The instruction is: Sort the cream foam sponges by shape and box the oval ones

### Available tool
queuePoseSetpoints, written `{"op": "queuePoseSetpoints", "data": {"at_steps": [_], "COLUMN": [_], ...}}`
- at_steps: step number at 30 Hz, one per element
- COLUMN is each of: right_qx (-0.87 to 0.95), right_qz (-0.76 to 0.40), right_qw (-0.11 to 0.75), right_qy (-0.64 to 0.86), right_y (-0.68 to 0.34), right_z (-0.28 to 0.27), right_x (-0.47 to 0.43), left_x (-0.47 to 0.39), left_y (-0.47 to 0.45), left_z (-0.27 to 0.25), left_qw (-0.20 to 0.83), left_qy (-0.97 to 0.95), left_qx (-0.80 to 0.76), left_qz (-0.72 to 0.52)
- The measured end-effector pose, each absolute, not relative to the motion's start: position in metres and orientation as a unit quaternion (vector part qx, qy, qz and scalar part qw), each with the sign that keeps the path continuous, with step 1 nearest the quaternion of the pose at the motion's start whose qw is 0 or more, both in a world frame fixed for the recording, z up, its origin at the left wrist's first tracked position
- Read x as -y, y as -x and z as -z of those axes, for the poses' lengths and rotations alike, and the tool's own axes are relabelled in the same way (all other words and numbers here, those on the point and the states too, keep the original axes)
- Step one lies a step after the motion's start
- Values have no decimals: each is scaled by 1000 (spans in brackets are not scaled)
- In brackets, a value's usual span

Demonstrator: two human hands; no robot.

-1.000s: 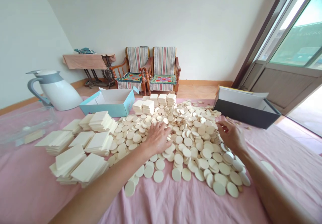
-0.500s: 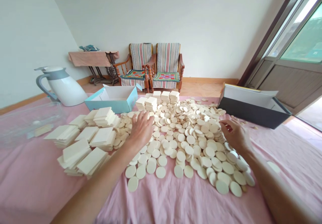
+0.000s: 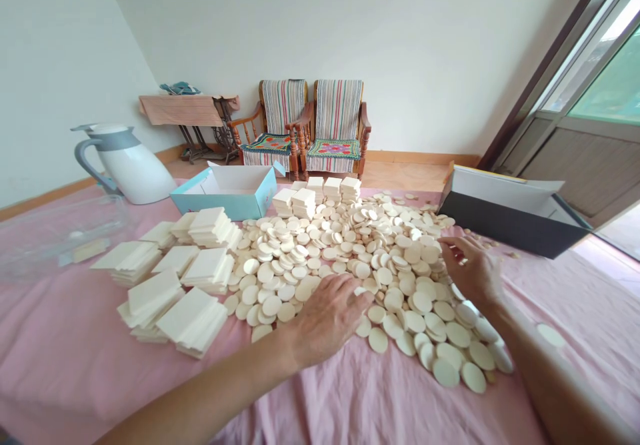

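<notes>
Many pale round discs (image 3: 383,276), apparently wood, lie in a broad pile on the pink cloth (image 3: 345,391). Low over the front middle of the pile is my left hand (image 3: 333,311), its thumb and fingers closed about a pale disc (image 3: 361,291); the fingertips are partly hidden. My right hand (image 3: 473,271) rests at the pile's right edge, fingers bent and apart from the thumb, with nothing visible in it. Stacks of square pale tiles (image 3: 193,321) stand left of the discs, and smaller square stacks (image 3: 303,203) stand behind them.
A light blue open box (image 3: 223,206) and a white-grey jug (image 3: 143,175) stand at the back left. The clear plastic tray (image 3: 45,231) lies at far left. At the back right is a black open box (image 3: 505,221). Two chairs (image 3: 337,118) stand beyond.
My left hand has moved from the back left of the discs toward me and to the right, uncovering discs beside the square stacks. My right hand has hardly moved. The view has shifted slightly.
</notes>
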State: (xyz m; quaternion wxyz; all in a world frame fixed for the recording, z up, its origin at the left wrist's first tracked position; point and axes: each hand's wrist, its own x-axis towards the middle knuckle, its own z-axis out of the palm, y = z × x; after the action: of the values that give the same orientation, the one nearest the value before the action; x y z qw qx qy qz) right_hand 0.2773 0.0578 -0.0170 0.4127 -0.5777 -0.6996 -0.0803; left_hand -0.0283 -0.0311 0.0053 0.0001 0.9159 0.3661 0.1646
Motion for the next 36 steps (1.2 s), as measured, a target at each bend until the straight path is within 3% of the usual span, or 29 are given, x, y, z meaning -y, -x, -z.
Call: {"op": "queuePoseSetpoints", "data": {"at_steps": [4,13,20,28,32,36], "right_qx": [751,888,930,946,937,873], "right_qz": [65,-143,-125,-20,-38,-151], "right_qw": [407,266,136,-40,18,225], "right_qy": [515,348,318,321,347,405], "right_y": [-238,-112,-59,-47,-60,-108], "right_z": [-9,-24,-15,-31,-36,-39], "right_x": [-46,-40,-60,-58,-51,-49], "left_x": [37,34,45,54,46,36], "left_y": [55,107,108,92,88,85], "left_z": [-3,-5,-4,-6,-10,-16], "left_qw": [-38,-102,-67,-18,-7,19], "left_qy": [-903,-823,-848,-881,-877,-864], "left_qx": [-392,-548,-483,-444,-448,-456], "left_qz": [-169,-112,-208,-163,-175,-214]}}
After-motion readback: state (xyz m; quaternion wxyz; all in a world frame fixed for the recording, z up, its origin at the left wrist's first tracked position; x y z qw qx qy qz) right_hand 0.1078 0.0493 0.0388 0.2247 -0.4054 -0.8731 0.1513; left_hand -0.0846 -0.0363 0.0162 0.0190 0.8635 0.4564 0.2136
